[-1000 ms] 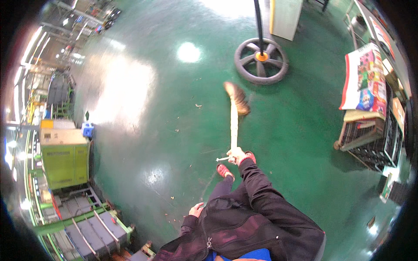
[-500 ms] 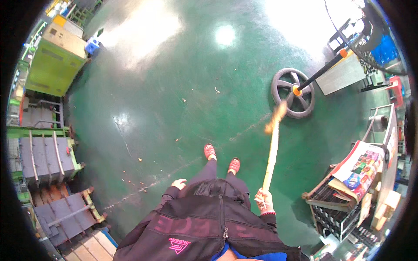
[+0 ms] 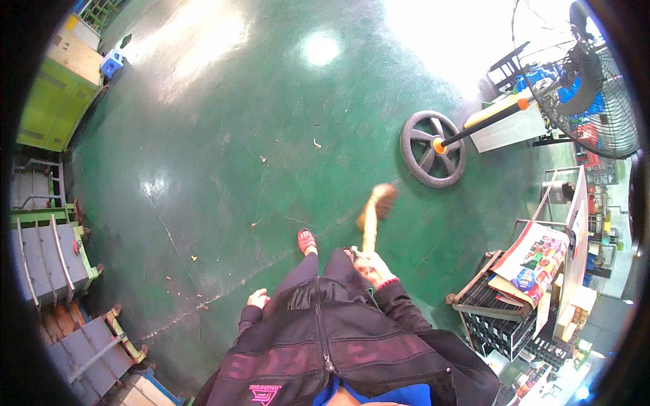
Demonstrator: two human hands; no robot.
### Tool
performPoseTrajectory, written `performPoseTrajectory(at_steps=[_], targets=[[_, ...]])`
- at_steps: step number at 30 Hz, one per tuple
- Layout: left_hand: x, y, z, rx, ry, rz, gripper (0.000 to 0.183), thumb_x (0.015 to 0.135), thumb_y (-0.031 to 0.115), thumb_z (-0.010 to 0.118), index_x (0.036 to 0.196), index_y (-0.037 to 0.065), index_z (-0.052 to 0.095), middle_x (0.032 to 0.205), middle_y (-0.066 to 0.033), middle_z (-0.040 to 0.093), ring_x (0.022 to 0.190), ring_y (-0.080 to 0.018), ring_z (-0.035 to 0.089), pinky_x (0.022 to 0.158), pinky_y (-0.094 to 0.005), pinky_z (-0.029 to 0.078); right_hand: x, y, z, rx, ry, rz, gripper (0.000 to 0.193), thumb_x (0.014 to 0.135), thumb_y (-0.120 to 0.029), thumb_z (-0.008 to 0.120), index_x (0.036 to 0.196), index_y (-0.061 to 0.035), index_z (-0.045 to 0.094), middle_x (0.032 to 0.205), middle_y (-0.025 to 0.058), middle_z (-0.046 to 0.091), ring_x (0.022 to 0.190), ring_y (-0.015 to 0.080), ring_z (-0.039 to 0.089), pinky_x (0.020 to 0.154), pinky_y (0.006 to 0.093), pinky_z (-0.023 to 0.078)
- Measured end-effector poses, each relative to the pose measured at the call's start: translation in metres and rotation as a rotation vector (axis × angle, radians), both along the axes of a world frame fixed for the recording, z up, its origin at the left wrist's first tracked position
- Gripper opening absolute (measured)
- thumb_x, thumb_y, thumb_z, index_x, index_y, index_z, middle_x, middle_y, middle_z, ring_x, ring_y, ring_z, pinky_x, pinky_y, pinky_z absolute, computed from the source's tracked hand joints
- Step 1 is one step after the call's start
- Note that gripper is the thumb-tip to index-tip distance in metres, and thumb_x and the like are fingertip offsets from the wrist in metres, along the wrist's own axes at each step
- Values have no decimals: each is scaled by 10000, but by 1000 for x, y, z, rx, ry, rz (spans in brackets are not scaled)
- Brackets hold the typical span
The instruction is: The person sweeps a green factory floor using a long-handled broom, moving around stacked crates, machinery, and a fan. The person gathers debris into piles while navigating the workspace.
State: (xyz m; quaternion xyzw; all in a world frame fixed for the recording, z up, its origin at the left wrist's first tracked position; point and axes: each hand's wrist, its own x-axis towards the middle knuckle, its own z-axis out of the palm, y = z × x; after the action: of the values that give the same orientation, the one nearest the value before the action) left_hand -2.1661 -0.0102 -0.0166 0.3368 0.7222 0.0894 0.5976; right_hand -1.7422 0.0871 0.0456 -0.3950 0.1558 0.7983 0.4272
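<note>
My right hand (image 3: 370, 268) is wrapped round the pale yellow handle of a broom (image 3: 370, 233), in front of my right leg. The broom's brown head (image 3: 382, 197) is smeared by motion and angles forward over the green floor. I cannot tell whether the head touches the floor. At my left side, my left hand (image 3: 258, 298) hangs beside my thigh with its fingers loosely curled and nothing visible in them. Small scraps (image 3: 317, 143) lie scattered on the floor ahead and to the left.
A standing fan with a round wheel-like base (image 3: 434, 149) is ahead on the right. Nearer on the right stands a black crate (image 3: 493, 331) with papers on top. Along the left are grey metal bins (image 3: 51, 260) and a green cabinet (image 3: 57, 101).
My right hand has come inward and forward, with the broom now in front of my right leg. I have moved or turned right; the fan and crate appear farther left in view.
</note>
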Motion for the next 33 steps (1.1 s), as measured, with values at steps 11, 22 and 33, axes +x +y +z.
performPoseTrajectory(at_steps=[11,22,33], targets=[[-6,54,47,-253,-142,589,436,747,31,420,1177,87,376,826,-127,546,666,-215,538,580,-362,469,14,204,72,107,390,-139,108,767,-36,459,740,16,368,571,27,387,386,92,340,339,174,324],[108,44,-36,131,140,98,302,747,239,475,1013,117,549,987,-122,557,860,-271,543,764,-333,426,46,308,43,-33,-95,-92,82,749,1,468,769,35,397,526,31,355,373,116,355,373,222,372],[172,92,62,-216,-17,919,433,644,50,534,1074,88,504,641,-78,583,543,-157,568,497,-306,481,89,416,19,-42,101,390,51,749,-51,436,725,-19,406,484,7,361,353,127,365,314,227,317]])
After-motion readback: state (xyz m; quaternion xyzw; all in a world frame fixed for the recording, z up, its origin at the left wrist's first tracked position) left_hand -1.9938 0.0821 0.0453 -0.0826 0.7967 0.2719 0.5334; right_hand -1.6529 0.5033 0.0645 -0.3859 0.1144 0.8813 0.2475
